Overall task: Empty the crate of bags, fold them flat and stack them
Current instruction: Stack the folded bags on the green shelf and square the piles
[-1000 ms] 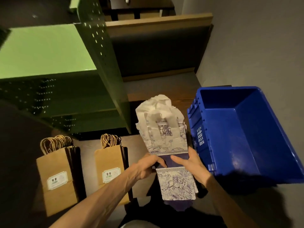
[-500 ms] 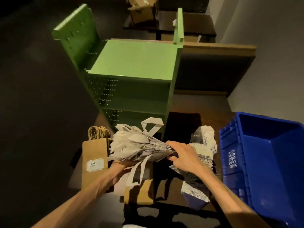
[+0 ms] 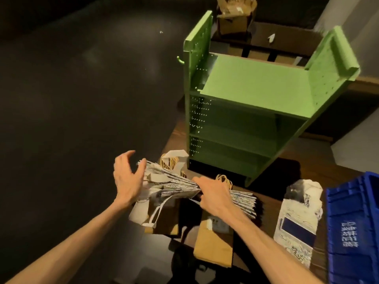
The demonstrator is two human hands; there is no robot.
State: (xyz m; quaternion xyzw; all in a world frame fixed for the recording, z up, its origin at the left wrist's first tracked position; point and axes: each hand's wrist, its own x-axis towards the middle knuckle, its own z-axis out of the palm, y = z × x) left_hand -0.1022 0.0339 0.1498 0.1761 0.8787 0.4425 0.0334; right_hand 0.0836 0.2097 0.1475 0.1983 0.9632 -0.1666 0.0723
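Note:
A thick bundle of flattened white-and-blue patterned bags (image 3: 174,184) is held edge-up above the table. My right hand (image 3: 213,196) grips the bundle around its middle. My left hand (image 3: 126,177) is open with fingers spread, its palm pressed against the bundle's handle end. Under the bundle lie two stacks of brown paper bags (image 3: 214,242) with twisted handles. A separate stack of white-and-blue bags (image 3: 297,222) lies flat at the right, next to the blue crate (image 3: 352,232). The crate's inside is out of view.
A green perforated metal shelf unit (image 3: 252,111) stands on the wooden table (image 3: 320,167) just behind the bags. A brown cardboard box (image 3: 233,19) sits far back. Dark floor (image 3: 71,89) fills the left side beyond the table edge.
The bundle came up off the right stack and swung left over the brown bags. My left hand slid from under it to its handle end and opened. The view turned left.

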